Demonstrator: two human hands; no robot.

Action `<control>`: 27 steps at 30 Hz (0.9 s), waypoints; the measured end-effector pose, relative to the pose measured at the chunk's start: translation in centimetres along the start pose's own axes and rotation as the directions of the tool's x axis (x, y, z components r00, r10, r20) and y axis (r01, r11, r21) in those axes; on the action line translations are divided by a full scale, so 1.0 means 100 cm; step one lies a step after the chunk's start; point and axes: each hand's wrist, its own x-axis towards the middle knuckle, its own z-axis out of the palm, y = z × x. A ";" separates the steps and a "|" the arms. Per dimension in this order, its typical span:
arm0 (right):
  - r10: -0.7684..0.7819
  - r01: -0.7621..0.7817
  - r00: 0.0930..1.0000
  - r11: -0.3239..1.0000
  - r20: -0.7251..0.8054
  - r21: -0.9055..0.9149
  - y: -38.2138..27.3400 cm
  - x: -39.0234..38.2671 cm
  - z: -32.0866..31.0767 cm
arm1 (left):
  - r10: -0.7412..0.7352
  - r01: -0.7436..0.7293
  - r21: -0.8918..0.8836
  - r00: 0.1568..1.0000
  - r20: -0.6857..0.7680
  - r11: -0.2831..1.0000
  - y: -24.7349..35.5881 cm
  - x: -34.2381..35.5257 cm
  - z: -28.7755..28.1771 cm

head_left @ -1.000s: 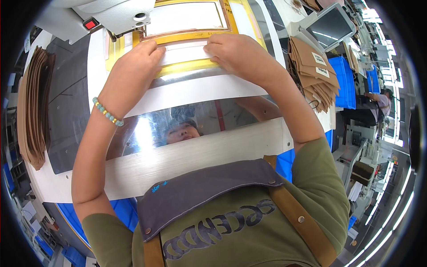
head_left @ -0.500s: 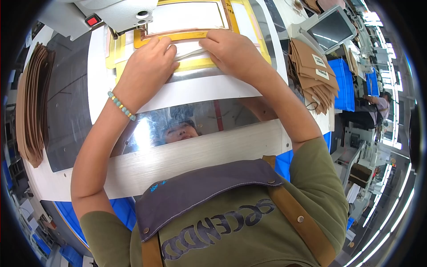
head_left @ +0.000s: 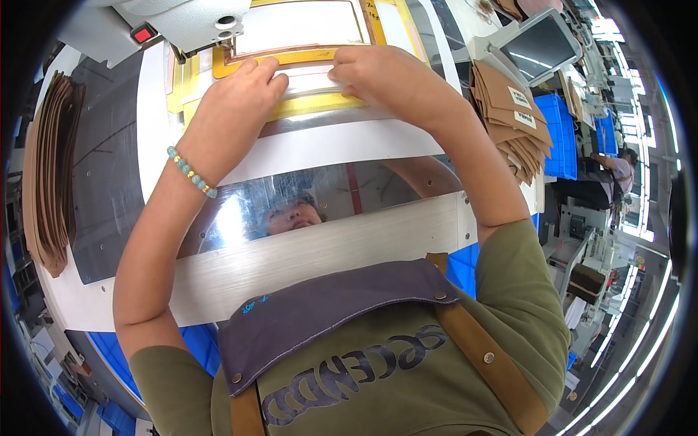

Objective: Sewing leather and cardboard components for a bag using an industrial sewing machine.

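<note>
Under the sewing machine head (head_left: 185, 22) lies a flat yellow-edged template with a yellow frame (head_left: 309, 61) on it, whose window shows a white panel (head_left: 298, 25). A thin white strip (head_left: 309, 81) runs along the frame's near edge, between my two hands. My left hand (head_left: 240, 102), with a beaded bracelet at the wrist, has its fingers bent at the strip's left end, by the frame. At the other end, my right hand (head_left: 378, 80) pinches with thumb and fingers. Its fingertips are slightly blurred, and both hands partly hide what they grip.
A shiny metal plate (head_left: 291, 207) crosses the table in front of me. Brown stacked pieces (head_left: 49, 174) stand at the left. Brown labelled pieces (head_left: 509, 109), a screen (head_left: 542, 47) and a blue crate (head_left: 556, 134) are at the right. Another person (head_left: 614, 174) sits farther off.
The yellow frame and template have shifted slightly left. The white strip, bunched between my hands before, now lies flatter and straighter. My left hand has moved slightly left.
</note>
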 end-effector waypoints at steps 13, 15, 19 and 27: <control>-0.090 0.069 0.974 0.992 -0.207 -0.106 -0.004 -0.006 0.017 | -0.025 0.025 -0.007 1.000 -0.019 1.000 -0.002 -0.001 0.006; -0.080 0.072 0.982 0.996 -0.172 -0.050 0.001 -0.004 0.015 | -0.006 0.006 -0.009 1.000 -0.025 1.000 -0.005 -0.001 0.005; -0.104 0.105 0.991 0.994 -0.086 0.013 0.012 -0.003 0.002 | 0.013 -0.016 -0.070 0.999 -0.037 0.997 -0.009 -0.004 0.000; -0.029 0.033 0.995 0.999 0.100 -0.033 0.021 -0.015 -0.011 | -0.021 0.021 -0.018 1.000 0.007 1.000 -0.005 -0.003 0.005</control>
